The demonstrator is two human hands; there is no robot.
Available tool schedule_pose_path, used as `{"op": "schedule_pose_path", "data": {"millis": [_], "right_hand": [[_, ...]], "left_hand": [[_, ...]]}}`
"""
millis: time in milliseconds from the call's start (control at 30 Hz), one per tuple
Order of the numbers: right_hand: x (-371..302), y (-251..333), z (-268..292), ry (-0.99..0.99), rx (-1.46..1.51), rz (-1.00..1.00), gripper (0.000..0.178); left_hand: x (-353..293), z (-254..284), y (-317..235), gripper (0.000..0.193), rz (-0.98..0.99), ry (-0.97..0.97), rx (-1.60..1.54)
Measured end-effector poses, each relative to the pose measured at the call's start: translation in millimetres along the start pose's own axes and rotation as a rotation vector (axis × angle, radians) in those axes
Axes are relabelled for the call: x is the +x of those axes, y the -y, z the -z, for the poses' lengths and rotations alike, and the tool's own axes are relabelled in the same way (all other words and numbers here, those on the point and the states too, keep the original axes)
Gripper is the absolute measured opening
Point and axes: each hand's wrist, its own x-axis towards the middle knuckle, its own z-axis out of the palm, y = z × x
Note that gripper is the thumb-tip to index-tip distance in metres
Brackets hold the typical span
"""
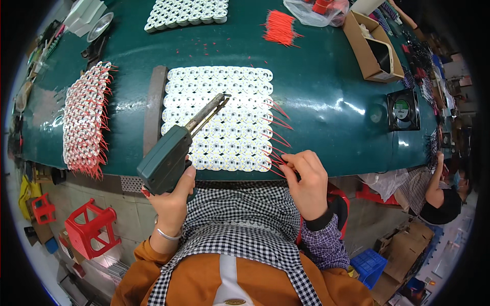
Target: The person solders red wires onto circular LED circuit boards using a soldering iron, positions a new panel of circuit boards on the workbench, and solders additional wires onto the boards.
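Observation:
My left hand (pixel 176 201) is wrapped round the handle of a dark green soldering gun (pixel 164 158). Its long metal tip points up and right, over a panel of round white LED boards (pixel 224 137) joined in rows. Short red wires (pixel 279 121) stick out from the panel's right edge along several lower rows. At the lower right corner my right hand (pixel 309 181) is closed in a pinch, thumb and forefinger on a red wire (pixel 277 162). The fingertips partly hide that wire's end. A flat brown bar (pixel 155 109) lies along the panel's left side.
Stacked boards with red wires (pixel 84 120) lie at left. Another panel stack (pixel 188 11) and a red wire bundle (pixel 279 28) lie at the back. A cardboard box (pixel 368 48) and a black fan (pixel 403 109) stand at right. Another person (pixel 443 201) sits at far right.

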Motion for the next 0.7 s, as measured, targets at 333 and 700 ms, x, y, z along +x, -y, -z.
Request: {"op": "schedule_pose_path", "data": {"millis": [333,700], "right_hand": [[7,3,-1,0.15,-0.38,0.151,0.01],[3,-40,51,0.133,-0.418,0.025,0.017]], "left_hand": [[13,-5,16,0.029,0.048,0.051,-0.161],[13,-8,20,0.023,0.035,-0.007,-0.148]]}}
